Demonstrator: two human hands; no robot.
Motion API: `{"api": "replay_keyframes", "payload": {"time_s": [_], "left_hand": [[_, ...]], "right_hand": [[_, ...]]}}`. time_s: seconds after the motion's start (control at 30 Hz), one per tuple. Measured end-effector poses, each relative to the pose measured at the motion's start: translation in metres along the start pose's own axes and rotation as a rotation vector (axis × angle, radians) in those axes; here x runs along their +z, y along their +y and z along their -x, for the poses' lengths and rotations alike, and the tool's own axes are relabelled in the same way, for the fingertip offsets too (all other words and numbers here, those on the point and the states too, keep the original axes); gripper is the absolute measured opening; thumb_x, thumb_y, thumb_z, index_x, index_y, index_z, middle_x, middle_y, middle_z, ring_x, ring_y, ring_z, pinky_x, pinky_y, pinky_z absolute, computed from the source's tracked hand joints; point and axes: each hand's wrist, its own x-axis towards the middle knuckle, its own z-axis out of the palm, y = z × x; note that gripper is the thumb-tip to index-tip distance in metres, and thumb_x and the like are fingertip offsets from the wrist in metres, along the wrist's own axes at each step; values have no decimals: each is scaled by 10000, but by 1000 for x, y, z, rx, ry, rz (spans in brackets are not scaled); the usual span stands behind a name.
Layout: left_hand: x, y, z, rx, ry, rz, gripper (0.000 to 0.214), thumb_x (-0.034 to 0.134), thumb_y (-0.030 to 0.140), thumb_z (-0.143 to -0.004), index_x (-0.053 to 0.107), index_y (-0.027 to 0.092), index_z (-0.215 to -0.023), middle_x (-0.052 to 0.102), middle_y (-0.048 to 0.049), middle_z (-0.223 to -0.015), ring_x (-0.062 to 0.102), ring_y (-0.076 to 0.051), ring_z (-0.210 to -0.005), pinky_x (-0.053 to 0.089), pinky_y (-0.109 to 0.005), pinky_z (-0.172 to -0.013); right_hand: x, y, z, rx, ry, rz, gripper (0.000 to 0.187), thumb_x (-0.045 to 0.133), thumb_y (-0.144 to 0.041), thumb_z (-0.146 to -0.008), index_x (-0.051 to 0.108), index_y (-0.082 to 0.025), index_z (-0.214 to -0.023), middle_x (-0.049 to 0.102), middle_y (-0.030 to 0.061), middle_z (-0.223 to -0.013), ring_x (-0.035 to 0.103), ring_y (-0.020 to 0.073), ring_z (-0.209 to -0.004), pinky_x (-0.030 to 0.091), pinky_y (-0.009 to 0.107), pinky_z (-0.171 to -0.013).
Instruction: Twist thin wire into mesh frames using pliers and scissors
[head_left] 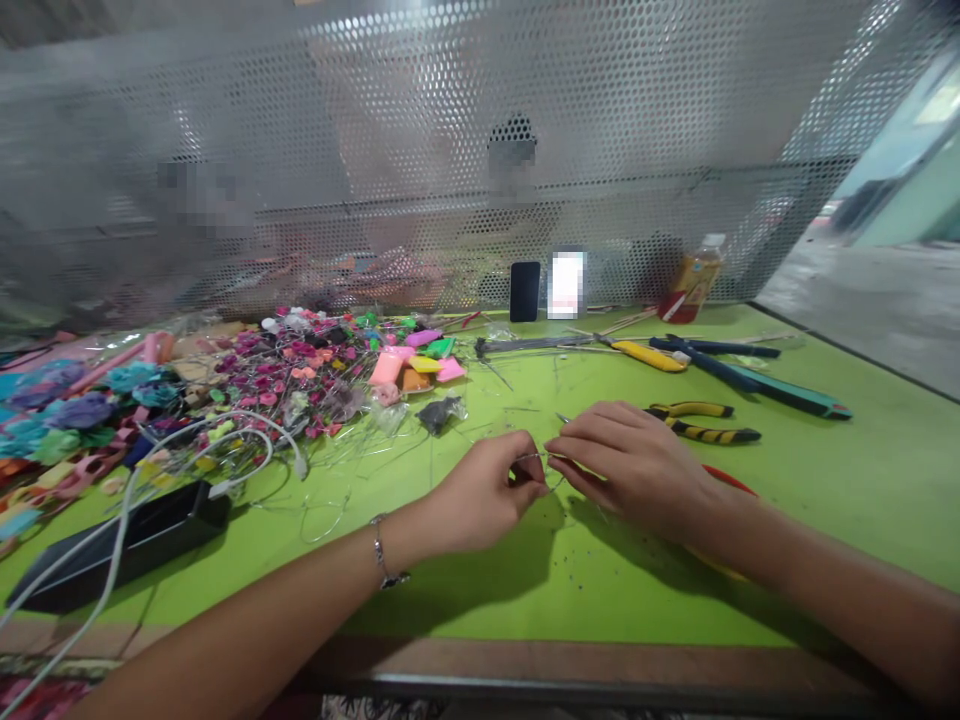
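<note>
Over at the green desk [862, 490], the left hand [487, 490] is pinched tight on a thin wire [545, 456] held above it, and the right hand [637, 455], just beside, is clamped on that wire too, with yellow-and-black pliers [716, 433] lying beyond.

Flowers [292, 365] left on table [465, 610], pliers [701, 409] right, bottle [691, 284] behind.
</note>
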Motion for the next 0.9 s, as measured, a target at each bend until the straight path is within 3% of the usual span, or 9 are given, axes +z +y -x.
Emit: {"api": "replay_keyframes", "payload": {"time_s": [0.2, 0.3, 0.4, 0.5, 0.6, 0.7, 0.8, 0.9], "left_hand": [[2, -6, 0, 49, 10, -146, 97, 606, 164, -850, 529, 217, -824, 621, -7, -791, 547, -178, -725, 385, -301, -654], [0, -9, -1, 159, 27, -337, 122, 544, 136, -875, 493, 226, -811, 586, -11, -784, 504, -181, -719, 369, -312, -656], [-2, -11, -1, 307, 15, -523, 142, 487, 109, -901, 470, 231, -831, 585, -37, -852, 500, -201, -779, 395, -333, -696], [-3, -10, 0, 421, -36, -573, 174, 461, 56, -885, 489, 227, -880, 596, -55, -900, 518, -218, -846, 428, -349, -754], [-3, -5, 1, 359, -36, -425, 135, 497, 93, -903, 506, 224, -871, 609, -52, -890, 535, -214, -848, 441, -352, -768], [-5, 0, -1, 86, -10, -51, 102, 620, 200, -889, 532, 214, -839, 615, -24, -840, 547, -181, -771, 433, -322, -704], [-8, 2, -4, -151, -53, 290, 234, 756, 311, -822, 551, 199, -832, 554, 26, -725, 489, -130, -644, 379, -284, -613], [-8, 4, -4, -215, -114, 440, 371, 849, 396, -746, 548, 193, -822, 508, 53, -677, 461, -107, -608, 376, -273, -594]], "right_hand": [[-1, 3, -1, -30, -106, -12, 187, 533, -174, -1055, 705, -175, -981, 726, 75, -892, 586, 229, -803, 444, 387, -736], [-3, 2, -2, 30, -179, -172, 203, 503, -170, -1052, 689, -166, -971, 700, 87, -899, 568, 225, -807, 454, 378, -750], [-7, 0, -4, 221, -286, -470, 209, 484, -203, -1054, 647, -188, -925, 667, 72, -906, 573, 209, -843, 476, 355, -772], [-10, 0, -5, 472, -435, -801, 194, 529, -281, -1033, 597, -213, -865, 631, 30, -863, 562, 183, -807, 489, 323, -741], [-8, 1, -4, 676, -516, -1054, 224, 562, -378, -1020, 629, -215, -883, 649, 16, -836, 585, 170, -755, 500, 298, -680], [-4, 1, -3, 683, -351, -953, 219, 574, -379, -1024, 704, -213, -962, 711, 44, -874, 640, 185, -772, 529, 312, -690], [-1, -1, -1, 454, -103, -607, 161, 665, -299, -981, 750, -208, -1083, 748, 74, -927, 674, 196, -787, 562, 334, -713], [1, -3, -1, 243, 48, -356, 131, 668, -224, -985, 774, -203, -1057, 765, 80, -897, 702, 196, -778, 575, 326, -708]]}}
